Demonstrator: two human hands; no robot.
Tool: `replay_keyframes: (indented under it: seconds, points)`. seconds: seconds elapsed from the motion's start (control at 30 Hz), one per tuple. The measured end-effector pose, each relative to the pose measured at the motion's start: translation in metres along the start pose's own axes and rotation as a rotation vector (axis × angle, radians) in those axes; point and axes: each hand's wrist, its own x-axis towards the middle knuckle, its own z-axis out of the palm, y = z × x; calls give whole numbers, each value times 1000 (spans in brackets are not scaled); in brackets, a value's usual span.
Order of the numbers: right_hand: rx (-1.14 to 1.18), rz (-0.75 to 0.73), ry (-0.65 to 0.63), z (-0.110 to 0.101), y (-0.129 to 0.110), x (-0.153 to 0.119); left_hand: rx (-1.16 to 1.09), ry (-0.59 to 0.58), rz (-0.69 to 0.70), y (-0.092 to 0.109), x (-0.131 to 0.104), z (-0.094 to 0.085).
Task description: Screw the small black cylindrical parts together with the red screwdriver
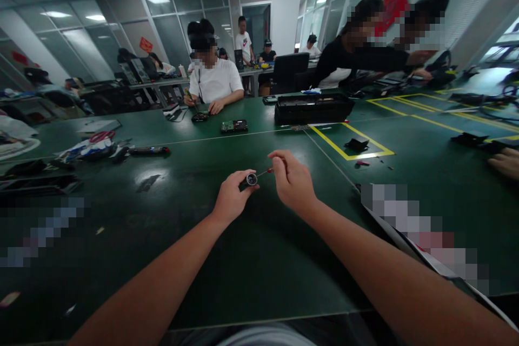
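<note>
My left hand [235,194] pinches a small round black part [252,179] with a silvery rim, held above the green table [227,281]. On the right, my right hand [292,179] has its fingers closed around a screwdriver [270,170] with a red end and a thin metal shaft. The shaft points left at the rim of the round part; whether its tip touches is too small to tell. Most of the screwdriver's handle is hidden in my fingers.
A long black casing [312,109] and a green circuit board [234,126] lie farther back. Across the table a person in white [217,78] works. Tools and cloths [95,145] lie left; a yellow-taped square [371,155] holds a black piece.
</note>
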Motion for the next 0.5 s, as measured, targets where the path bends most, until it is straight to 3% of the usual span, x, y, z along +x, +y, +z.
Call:
replay_keyframes:
  seconds: [0.3, 0.5]
  points:
    - [-37, 24, -33, 1, -1, 0, 25, 9, 4, 1, 1, -1]
    - [59, 10, -32, 2, 3, 0, 40, 20, -25, 0, 2, -2]
